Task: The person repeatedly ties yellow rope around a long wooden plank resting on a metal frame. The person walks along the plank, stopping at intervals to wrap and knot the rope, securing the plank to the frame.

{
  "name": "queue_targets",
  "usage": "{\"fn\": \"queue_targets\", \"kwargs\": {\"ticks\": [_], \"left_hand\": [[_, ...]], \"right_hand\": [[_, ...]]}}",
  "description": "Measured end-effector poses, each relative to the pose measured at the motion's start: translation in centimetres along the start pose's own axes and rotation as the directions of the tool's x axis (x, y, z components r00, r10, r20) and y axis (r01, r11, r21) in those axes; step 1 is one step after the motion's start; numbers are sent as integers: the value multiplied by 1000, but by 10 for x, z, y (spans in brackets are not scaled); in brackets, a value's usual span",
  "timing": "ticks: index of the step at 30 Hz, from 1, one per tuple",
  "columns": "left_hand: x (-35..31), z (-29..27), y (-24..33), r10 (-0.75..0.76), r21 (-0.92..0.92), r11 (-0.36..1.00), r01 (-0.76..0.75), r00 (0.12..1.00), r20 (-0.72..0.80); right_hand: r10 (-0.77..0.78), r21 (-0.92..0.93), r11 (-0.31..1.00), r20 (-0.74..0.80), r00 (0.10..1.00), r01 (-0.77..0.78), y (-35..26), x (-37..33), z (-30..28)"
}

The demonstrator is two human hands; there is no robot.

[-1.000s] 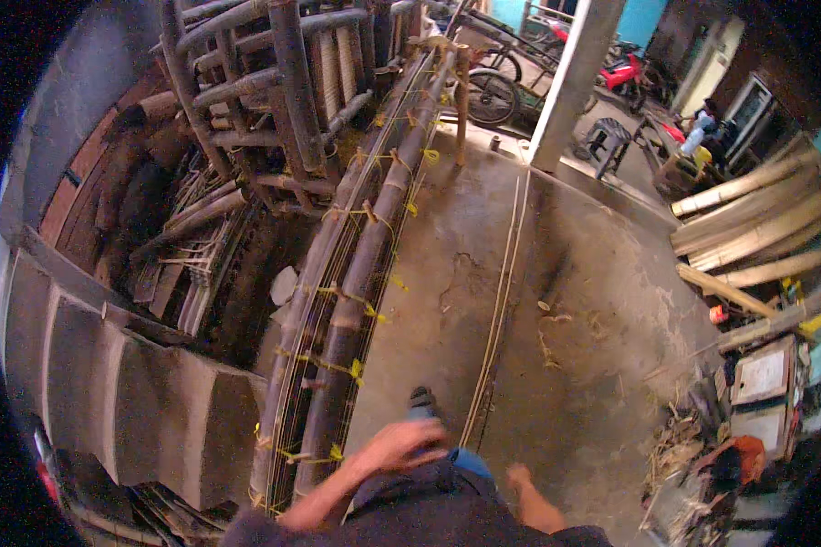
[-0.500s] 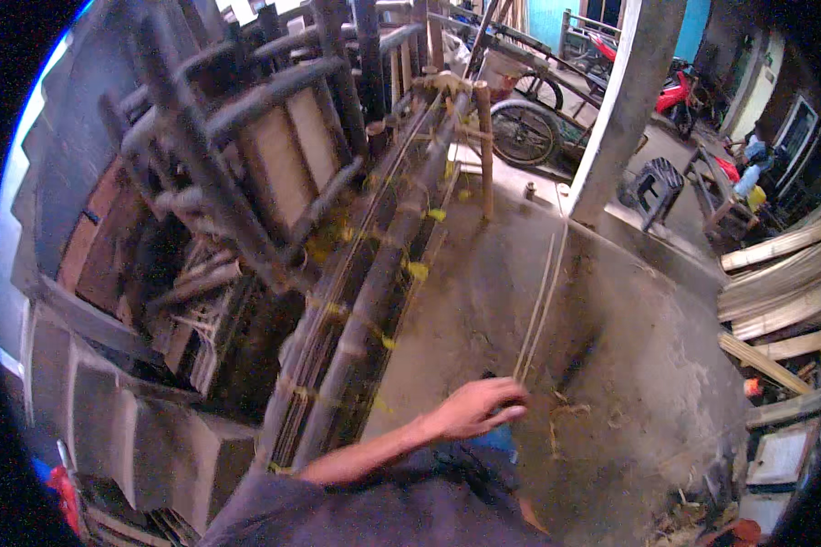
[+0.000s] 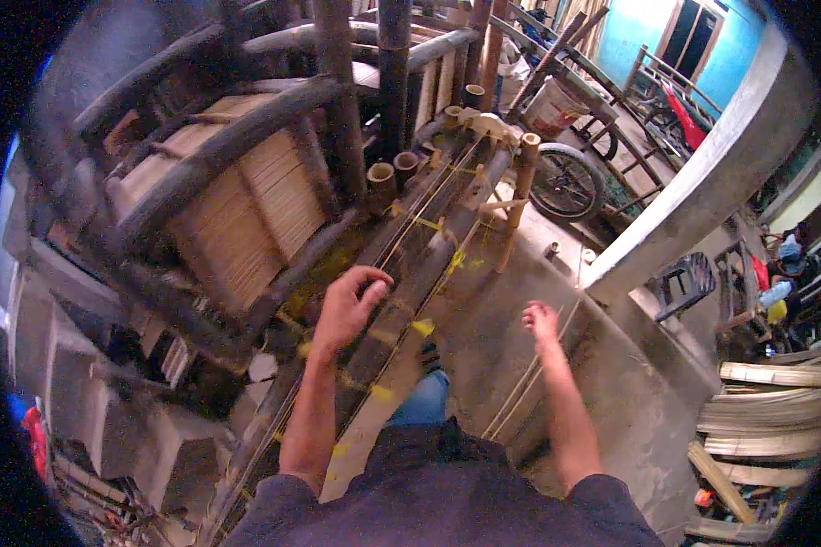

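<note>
Nearest: the wearer's dark shirt [image 3: 456, 497], with one jeans leg [image 3: 420, 401] below it on the concrete floor. Left hand [image 3: 345, 310]: over the long dark bamboo poles [image 3: 431, 272], fingers curled and thumb alongside them; whether it touches the poles or pinches a strand cannot be told. Right hand [image 3: 540, 321]: out over the floor, well apart from the poles, fingers loosely bent; too small to tell if anything is in it. Two thin pale strips [image 3: 524, 387] lie on the floor below the right forearm. The poles run side by side, slanting from lower left up to the upper centre, with taut cords [image 3: 417, 219] along them and yellow ties [image 3: 422, 326] at intervals. Left of them: dark bamboo furniture with slatted panels [image 3: 237, 219]. Lower right: a stack of split bamboo [image 3: 775, 415]. At the poles' far end, a short light post [image 3: 522, 187] stands upright. Beyond: a dark stool [image 3: 687, 284], a pale pillar [image 3: 693, 173], a spoked wheel [image 3: 566, 185]; farthest, a blue wall [image 3: 634, 36].
</note>
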State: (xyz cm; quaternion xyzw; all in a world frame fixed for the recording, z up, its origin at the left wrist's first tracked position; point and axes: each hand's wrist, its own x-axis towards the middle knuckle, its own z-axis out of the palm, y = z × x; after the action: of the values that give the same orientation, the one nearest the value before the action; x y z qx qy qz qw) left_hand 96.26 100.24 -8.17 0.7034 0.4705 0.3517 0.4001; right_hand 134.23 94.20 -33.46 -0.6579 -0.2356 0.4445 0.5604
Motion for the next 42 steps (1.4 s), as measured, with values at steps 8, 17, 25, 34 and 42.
{"fn": "queue_targets", "kwargs": {"ticks": [8,17,25,34,42], "left_hand": [[152,68,-91,-67,458,874,161,974,-215],[146,45,-3,-89,352,916,192,954,-287],[223,79,223,460,382,852,-358,861,-219],[279,145,124,-296,-44,950,309,849,-438],[231,145,142,-453,155,794,588,742,-495]], "right_hand": [[-33,-577,764,410,912,287,2,103,61],[-87,78,996,945,316,41,-357,217,240],[-422,287,895,794,438,342,-449,244,136],[-419,551,726,828,372,-411,-485,241,131],[-402,496,868,674,620,24,-409,160,172]]}}
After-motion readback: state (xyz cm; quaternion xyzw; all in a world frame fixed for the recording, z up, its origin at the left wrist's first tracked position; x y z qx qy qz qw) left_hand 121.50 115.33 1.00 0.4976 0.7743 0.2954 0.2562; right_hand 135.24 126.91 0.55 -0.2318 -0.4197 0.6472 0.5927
